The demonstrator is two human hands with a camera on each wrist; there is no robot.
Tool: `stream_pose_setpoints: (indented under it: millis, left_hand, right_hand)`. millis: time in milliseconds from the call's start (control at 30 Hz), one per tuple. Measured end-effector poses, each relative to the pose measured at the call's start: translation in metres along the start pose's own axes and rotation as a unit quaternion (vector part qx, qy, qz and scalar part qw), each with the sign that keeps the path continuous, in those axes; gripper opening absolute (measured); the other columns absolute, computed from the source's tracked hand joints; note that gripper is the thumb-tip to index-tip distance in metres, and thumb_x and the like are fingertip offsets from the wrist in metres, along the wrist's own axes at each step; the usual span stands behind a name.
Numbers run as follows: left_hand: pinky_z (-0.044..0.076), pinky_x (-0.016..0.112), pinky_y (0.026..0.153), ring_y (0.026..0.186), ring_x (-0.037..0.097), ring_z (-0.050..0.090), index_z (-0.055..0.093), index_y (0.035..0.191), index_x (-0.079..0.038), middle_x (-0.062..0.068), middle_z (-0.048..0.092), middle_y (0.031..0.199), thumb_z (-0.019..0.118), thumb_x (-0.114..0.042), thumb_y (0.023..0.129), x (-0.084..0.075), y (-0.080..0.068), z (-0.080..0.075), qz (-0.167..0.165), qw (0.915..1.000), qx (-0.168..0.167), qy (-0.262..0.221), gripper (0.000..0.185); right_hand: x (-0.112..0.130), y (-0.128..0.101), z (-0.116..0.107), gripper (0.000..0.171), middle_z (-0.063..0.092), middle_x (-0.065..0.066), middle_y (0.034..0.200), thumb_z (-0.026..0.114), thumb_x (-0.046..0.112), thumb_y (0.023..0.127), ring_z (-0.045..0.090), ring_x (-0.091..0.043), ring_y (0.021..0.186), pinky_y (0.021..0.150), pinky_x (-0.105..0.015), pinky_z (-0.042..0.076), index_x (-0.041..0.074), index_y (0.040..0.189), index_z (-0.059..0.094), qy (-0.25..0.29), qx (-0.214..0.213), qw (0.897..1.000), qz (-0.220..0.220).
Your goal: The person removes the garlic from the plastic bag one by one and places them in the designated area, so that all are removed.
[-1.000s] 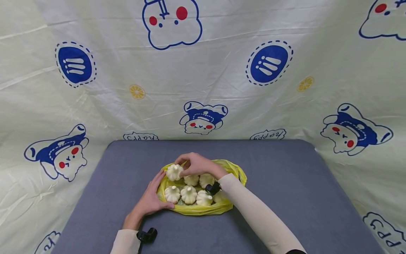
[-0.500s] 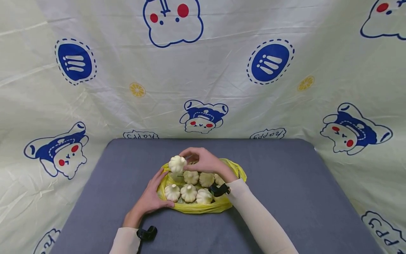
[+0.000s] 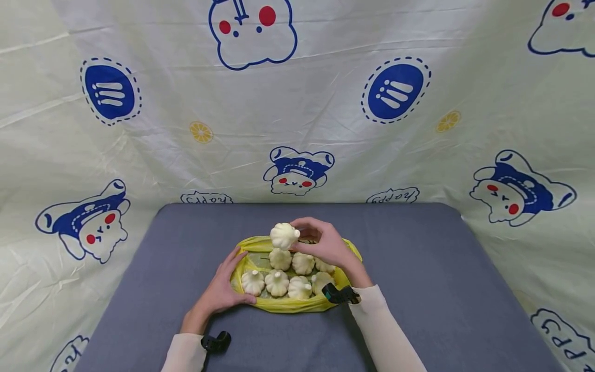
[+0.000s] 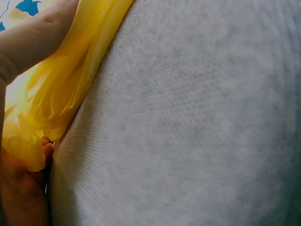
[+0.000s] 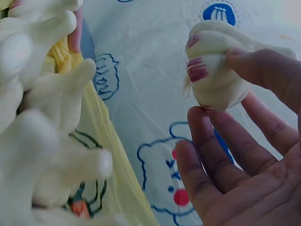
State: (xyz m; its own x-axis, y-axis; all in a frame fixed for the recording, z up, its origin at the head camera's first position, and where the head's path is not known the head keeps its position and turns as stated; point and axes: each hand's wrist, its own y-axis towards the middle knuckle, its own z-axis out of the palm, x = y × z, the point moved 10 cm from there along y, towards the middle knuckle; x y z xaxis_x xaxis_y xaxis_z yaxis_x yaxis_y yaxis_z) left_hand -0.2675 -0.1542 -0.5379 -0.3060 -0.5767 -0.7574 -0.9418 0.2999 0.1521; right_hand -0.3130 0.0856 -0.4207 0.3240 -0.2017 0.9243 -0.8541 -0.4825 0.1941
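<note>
In the head view, my right hand [image 3: 325,242] pinches a white garlic bulb [image 3: 284,236] just above the back rim of a yellow plastic bag [image 3: 297,306]. The right wrist view shows the same bulb [image 5: 216,70] with purple streaks and dry roots, my thumb on its side and fingertips below. Several more garlic bulbs [image 3: 277,283] sit in two rows inside the opened bag, stems mostly up. My left hand [image 3: 222,289] grips the bag's left end, thumb at the front and fingers toward the back. In the left wrist view, yellow plastic [image 4: 66,80] lies between thumb and fingers.
The bag stands on a grey cloth-covered table [image 3: 418,289]. Behind and at both sides hangs a pale printed sheet [image 3: 325,113]. A bare patch shows in the bag's back-left corner.
My right hand has lifted the garlic bulb from the bag's back-left corner and carried it up and to the right. The bulb has tipped sideways. My left hand has stayed in place.
</note>
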Motion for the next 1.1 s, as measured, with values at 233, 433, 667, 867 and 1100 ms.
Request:
stream_pose_setpoints:
  millis: [233,433,667,867,1100]
  left_hand:
    - [0.029,0.073,0.113,0.152,0.048,0.024,0.038,0.160,-0.012,0.014,0.018,0.172,0.097,-0.045,0.064,-0.001,-0.001,0.001,0.001,1.0000,0.001,-0.003,0.118]
    - [0.030,0.074,0.112,0.151,0.049,0.025,0.037,0.160,-0.011,0.015,0.018,0.172,0.097,-0.045,0.064,-0.001,-0.001,0.001,0.004,1.0000,0.001,0.006,0.117]
    - [0.029,0.074,0.113,0.151,0.050,0.024,0.037,0.160,-0.012,0.015,0.017,0.172,0.097,-0.046,0.065,-0.001,-0.001,0.001,-0.002,1.0000,0.007,0.003,0.117]
    - [0.029,0.073,0.113,0.152,0.048,0.023,0.037,0.160,-0.012,0.014,0.017,0.172,0.097,-0.045,0.066,-0.002,-0.001,0.002,-0.004,0.9999,0.009,-0.003,0.117]
    - [0.029,0.074,0.113,0.152,0.048,0.023,0.037,0.160,-0.011,0.014,0.017,0.172,0.097,-0.044,0.064,-0.003,-0.001,0.001,0.002,1.0000,0.006,-0.005,0.118]
  right_hand:
    - [-0.008,-0.035,-0.033,0.044,0.068,-0.010,0.129,0.080,0.013,0.090,0.067,-0.025,0.108,0.096,-0.045,0.056,0.014,0.132,0.066,-0.013,-0.067,0.998,0.011]
    - [-0.010,-0.056,-0.055,0.046,0.066,-0.016,0.129,0.078,0.004,0.090,0.068,-0.018,0.105,0.090,-0.031,0.058,0.006,0.134,0.064,-0.013,-0.097,0.995,-0.017]
    - [-0.025,-0.081,-0.084,0.047,0.067,-0.009,0.126,0.077,0.001,0.091,0.068,-0.007,0.104,0.088,-0.025,0.058,0.003,0.135,0.063,-0.009,-0.138,0.990,-0.023]
    - [-0.041,-0.100,-0.112,0.047,0.068,0.010,0.119,0.075,-0.003,0.091,0.068,-0.006,0.102,0.086,-0.020,0.057,-0.002,0.135,0.061,-0.016,-0.186,0.982,-0.016]
    - [-0.055,-0.113,-0.136,0.049,0.067,0.018,0.116,0.078,0.001,0.090,0.067,-0.002,0.099,0.084,-0.016,0.055,-0.003,0.135,0.061,-0.034,-0.234,0.972,0.011]
